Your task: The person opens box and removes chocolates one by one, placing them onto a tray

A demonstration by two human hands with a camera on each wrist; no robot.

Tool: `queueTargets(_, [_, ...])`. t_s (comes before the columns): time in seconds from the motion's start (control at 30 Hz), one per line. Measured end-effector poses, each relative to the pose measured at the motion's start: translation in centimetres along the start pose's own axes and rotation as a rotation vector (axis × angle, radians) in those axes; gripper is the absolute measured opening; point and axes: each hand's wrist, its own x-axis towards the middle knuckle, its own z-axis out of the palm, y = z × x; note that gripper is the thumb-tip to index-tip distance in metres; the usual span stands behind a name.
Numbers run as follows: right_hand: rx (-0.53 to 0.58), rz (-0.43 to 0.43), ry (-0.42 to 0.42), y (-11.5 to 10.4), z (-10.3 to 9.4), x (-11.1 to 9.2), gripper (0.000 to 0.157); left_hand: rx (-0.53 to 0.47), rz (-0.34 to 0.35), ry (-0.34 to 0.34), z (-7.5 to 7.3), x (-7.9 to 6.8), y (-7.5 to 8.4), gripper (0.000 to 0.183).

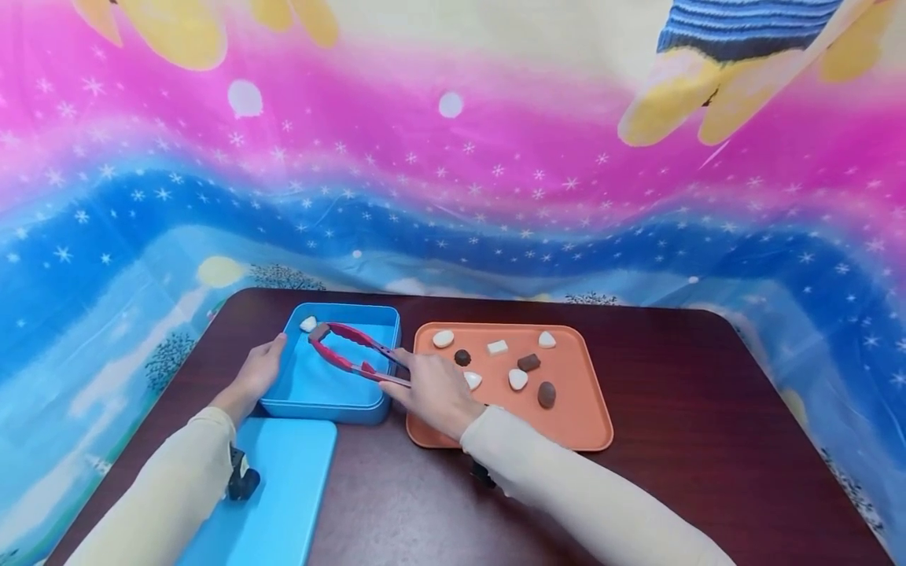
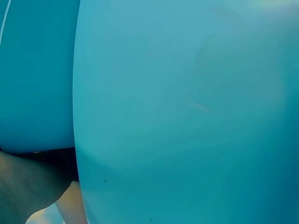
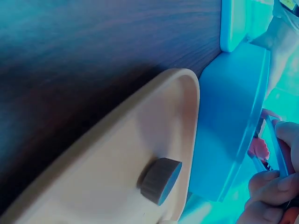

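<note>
In the head view, my right hand (image 1: 439, 389) grips red-edged metal tongs (image 1: 347, 365) by their handles, above a blue box (image 1: 329, 411). A brown chocolate-like piece (image 1: 319, 332) sits between the tongs' tips, over the far left part of the box. Close by, a white piece (image 1: 307, 323) lies in the box's far left corner. My left hand (image 1: 258, 369) touches the box's left wall, fingers extended along it; its far side is hidden. The right wrist view shows my right-hand fingers (image 3: 275, 191) around the tongs.
Right of the box, an orange tray (image 1: 566, 428) bears several white and brown pieces, among them a dark block (image 1: 528, 362) and a brown oval (image 1: 546, 395). A blue lid (image 1: 283, 487) lies flat in front of the box. A patterned cloth (image 1: 453, 181) hangs behind the table (image 1: 679, 409).
</note>
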Motion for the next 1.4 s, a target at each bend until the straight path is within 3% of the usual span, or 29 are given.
queueTargets(0.4, [0.045, -0.035, 0.045, 1.9, -1.4, -2.9, 0.057, -0.005, 0.003, -0.012, 0.0, -0.2, 0.1, 0.084])
queueTargets(0.83, [0.008, 0.003, 0.077, 4.0, -2.9, -5.4, 0.060, -0.004, -0.001, -0.017, 0.0, -0.3, 0.2, 0.084])
queueTargets(1.4, [-0.054, -0.016, 0.137, 7.3, -4.3, -8.9, 0.059, -0.002, 0.008, -0.004, 0.1, -0.3, 0.3, 0.083])
